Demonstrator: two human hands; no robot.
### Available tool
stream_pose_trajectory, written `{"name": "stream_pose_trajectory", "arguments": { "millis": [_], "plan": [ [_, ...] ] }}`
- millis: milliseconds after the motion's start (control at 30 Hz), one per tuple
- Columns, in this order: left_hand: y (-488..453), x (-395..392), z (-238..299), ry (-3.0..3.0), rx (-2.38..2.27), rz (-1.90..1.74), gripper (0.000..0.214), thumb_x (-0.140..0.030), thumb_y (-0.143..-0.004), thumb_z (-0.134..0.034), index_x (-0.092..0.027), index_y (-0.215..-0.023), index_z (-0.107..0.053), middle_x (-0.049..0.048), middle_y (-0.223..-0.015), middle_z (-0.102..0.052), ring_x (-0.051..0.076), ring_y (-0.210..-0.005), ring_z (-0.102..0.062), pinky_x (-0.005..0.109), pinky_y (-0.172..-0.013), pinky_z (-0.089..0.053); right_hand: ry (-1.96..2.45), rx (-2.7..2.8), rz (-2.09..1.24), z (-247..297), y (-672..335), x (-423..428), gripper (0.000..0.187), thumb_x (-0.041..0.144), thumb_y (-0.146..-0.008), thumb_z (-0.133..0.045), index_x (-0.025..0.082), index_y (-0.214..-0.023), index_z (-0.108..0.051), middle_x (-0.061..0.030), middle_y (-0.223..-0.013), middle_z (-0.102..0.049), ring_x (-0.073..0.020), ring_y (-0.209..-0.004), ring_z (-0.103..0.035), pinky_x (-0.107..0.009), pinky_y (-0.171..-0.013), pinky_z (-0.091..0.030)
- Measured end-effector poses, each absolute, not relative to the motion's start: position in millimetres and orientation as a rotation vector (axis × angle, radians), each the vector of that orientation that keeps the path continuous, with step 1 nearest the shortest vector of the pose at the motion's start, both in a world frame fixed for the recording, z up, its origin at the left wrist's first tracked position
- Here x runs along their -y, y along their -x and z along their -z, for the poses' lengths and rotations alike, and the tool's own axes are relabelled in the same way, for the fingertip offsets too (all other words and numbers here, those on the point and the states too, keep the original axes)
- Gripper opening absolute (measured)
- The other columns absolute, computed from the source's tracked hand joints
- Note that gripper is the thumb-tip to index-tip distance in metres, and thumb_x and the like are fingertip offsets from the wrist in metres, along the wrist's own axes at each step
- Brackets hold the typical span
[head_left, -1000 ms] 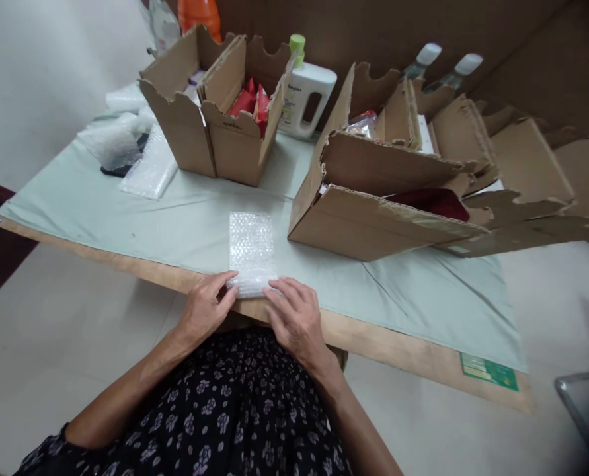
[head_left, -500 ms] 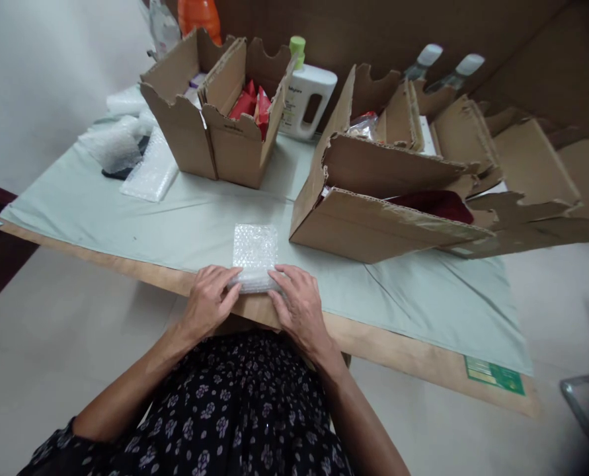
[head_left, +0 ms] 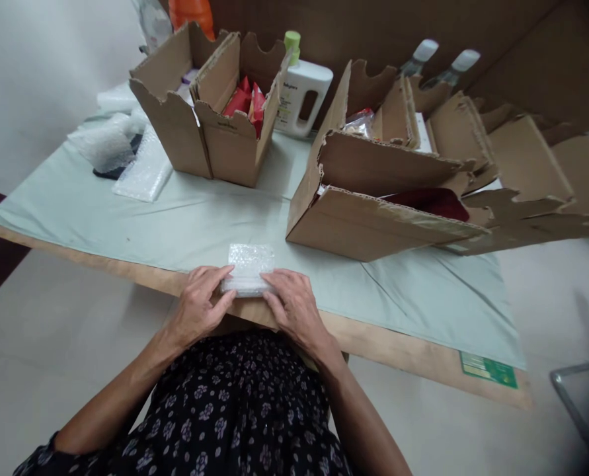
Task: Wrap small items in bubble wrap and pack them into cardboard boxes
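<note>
A small roll of clear bubble wrap (head_left: 248, 266) lies at the near edge of the table (head_left: 403, 344), which is covered by a pale green sheet (head_left: 185, 225). My left hand (head_left: 199, 309) grips the roll's left end with curled fingers. My right hand (head_left: 294, 308) presses on its right end, fingers bent over it. Only a short flat stretch of wrap shows beyond my fingers. What is inside the roll is hidden.
Two open cardboard boxes (head_left: 209, 119) stand at the back left, one with red packets (head_left: 247, 102). A white bottle (head_left: 299, 89) stands behind them. A large torn box (head_left: 373, 218) lies to the right. More bubble wrap (head_left: 120, 155) lies at far left.
The flat length of bubble wrap ahead of my hands has grown shorter as the roll turned away from me. Both hands stayed on the roll's ends.
</note>
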State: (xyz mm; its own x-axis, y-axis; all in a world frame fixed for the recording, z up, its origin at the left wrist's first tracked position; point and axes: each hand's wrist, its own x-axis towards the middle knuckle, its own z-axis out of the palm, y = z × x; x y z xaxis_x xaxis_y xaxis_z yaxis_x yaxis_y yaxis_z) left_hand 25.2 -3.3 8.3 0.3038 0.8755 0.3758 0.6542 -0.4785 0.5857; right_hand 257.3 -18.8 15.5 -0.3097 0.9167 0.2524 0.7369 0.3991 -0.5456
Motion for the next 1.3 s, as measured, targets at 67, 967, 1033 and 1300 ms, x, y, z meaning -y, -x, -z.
{"name": "stream_pose_trajectory", "arguments": {
  "millis": [67, 967, 1033, 1300],
  "plan": [
    [-27.6, -6.9, -2.4, -2.256, -1.473, -0.930, 0.032, -0.028, -0.098, -0.058, -0.016, -0.127, -0.065, 0.0094, -0.101, -0.075, 0.026, -0.095, -0.066, 0.044, -0.091, -0.052, 1.457, 2.122, -0.321, -16.4, -256.6, 21.9, 0.031, 0.023, -0.101, -0.057, 0.022, -0.132, -0.064, -0.0111, -0.135, -0.069, -0.0279, -0.126, -0.060, -0.047, -0.105, -0.048],
    [-57.9, 17.5, -11.8, -0.962, -0.911, -0.906, 0.072, -0.035, -0.085, -0.080, -0.024, -0.149, -0.051, 0.0051, -0.109, -0.071, 0.016, -0.091, -0.067, 0.026, -0.084, -0.056, 1.332, 1.475, -1.283, -37.5, -279.2, 48.7, 0.030, 0.034, -0.091, -0.066, 0.022, -0.119, -0.071, -0.0069, -0.114, -0.077, -0.0228, -0.105, -0.071, -0.038, -0.095, -0.056],
    [-60.3, 12.2, -15.4, -1.148, -0.852, -0.889, 0.067, -0.039, -0.088, -0.076, -0.026, -0.149, -0.051, 0.0072, -0.115, -0.070, 0.019, -0.097, -0.068, 0.028, -0.087, -0.056, 1.332, 1.554, -1.213, -54.0, -293.2, 50.7, 0.018, 0.029, -0.093, -0.064, 0.022, -0.106, -0.073, -0.0041, -0.100, -0.078, -0.0199, -0.092, -0.073, -0.032, -0.086, -0.057],
    [-116.4, -66.9, -91.1, -2.274, -0.930, -1.238, 0.070, -0.025, -0.091, -0.070, -0.024, -0.155, -0.041, 0.0183, -0.158, -0.043, 0.033, -0.146, -0.044, 0.052, -0.117, -0.043, 1.416, 1.851, -0.141, -176.8, -399.0, 18.9, 0.023, 0.024, -0.094, -0.070, 0.031, -0.115, -0.073, -0.0018, -0.104, -0.077, -0.0204, -0.091, -0.072, -0.032, -0.080, -0.057]
  ]
}}
